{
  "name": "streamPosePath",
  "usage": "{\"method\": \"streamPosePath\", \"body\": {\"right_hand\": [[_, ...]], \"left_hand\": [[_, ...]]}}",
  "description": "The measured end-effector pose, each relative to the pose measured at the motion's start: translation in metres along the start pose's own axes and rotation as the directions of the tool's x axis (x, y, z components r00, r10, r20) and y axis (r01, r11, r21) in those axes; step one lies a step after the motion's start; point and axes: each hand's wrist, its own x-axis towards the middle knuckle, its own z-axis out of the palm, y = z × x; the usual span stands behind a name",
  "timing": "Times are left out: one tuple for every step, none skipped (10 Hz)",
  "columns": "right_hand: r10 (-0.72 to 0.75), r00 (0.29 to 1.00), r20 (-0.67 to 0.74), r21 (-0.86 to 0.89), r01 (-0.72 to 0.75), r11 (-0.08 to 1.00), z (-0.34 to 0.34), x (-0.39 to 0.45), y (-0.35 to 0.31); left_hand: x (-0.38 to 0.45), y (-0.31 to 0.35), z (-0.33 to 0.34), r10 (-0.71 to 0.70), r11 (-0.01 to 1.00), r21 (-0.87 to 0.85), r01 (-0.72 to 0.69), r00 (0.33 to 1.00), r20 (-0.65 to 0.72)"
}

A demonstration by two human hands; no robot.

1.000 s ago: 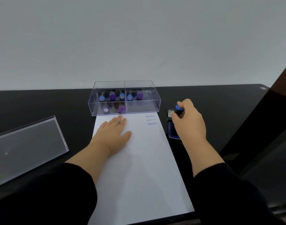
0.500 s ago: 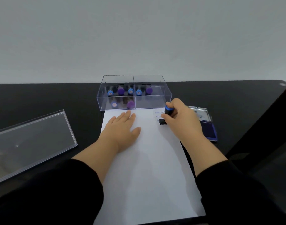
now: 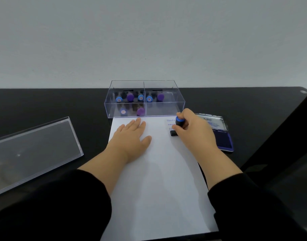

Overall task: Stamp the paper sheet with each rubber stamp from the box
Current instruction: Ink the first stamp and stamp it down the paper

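I see the black bench [image 3: 44,105] filling the lower half of my view, under a plain grey wall. The white paper sheet [image 3: 158,188] lies lengthwise down the middle, running from my 6 o'clock up towards 12, its far edge touching the front wall of the clear box [image 3: 165,110]. A clear lid [image 3: 32,150] lies flat on the bench at about 9 o'clock, well apart from the sheet.

The box sits at 12 o'clock and is split into compartments. Its rubber stamps [image 3: 130,97], with blue and purple knobs, stand in the far row and the near left compartment; the near right compartment shows none. An open ink pad [image 3: 224,140] rests at about 2 o'clock, just beside the sheet's right edge, its lid tipped back.

My left hand [image 3: 131,138] lies flat on the upper left of the sheet, fingers straight and close together, thumb out to the side. My right hand [image 3: 194,131] is curled round the blue-capped stamp [image 3: 179,121], gripping its black handle, with the stamp's base down on the sheet's upper right corner. Just beyond it at 1 o'clock, blue FRAGILE prints [image 3: 170,121] are partly hidden by the stamp and fingers.
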Motion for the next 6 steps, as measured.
{"method": "streamPosePath", "body": {"right_hand": [[0.006,1.0,-0.012,0.015,-0.006,1.0,0.001,-0.0018,-0.0002],[0.014,1.0,-0.019,0.018,-0.014,1.0,0.0024,-0.0024,-0.0004],[0.03,0.999,-0.022,0.014,-0.03,0.999,0.0024,-0.0024,-0.0007],[0.033,0.999,-0.027,0.016,-0.033,0.999,0.0024,-0.003,-0.0011],[0.031,0.999,-0.031,0.014,-0.031,0.999,0.0029,-0.0031,-0.0011],[0.024,0.999,-0.035,0.02,-0.023,1.0,0.0033,-0.0033,-0.0003]], "left_hand": [[-0.0004,-0.0003,0.0,0.003,1.0,-0.001,-0.003,1.0,0.002],[0.0,-0.0011,0.0015,-0.002,1.0,-0.002,0.002,1.0,-0.004],[0.0,-0.0002,0.0018,-0.004,1.0,-0.004,0.004,1.0,-0.005],[0.0007,-0.0009,0.0013,-0.001,1.0,0.002,0.001,1.0,-0.001],[0.0005,-0.0008,0.0012,0.0,1.0,0.002,0.0,1.0,0.0],[0.0001,-0.0005,0.0009,-0.001,1.0,0.001,0.001,1.0,0.001]]}}
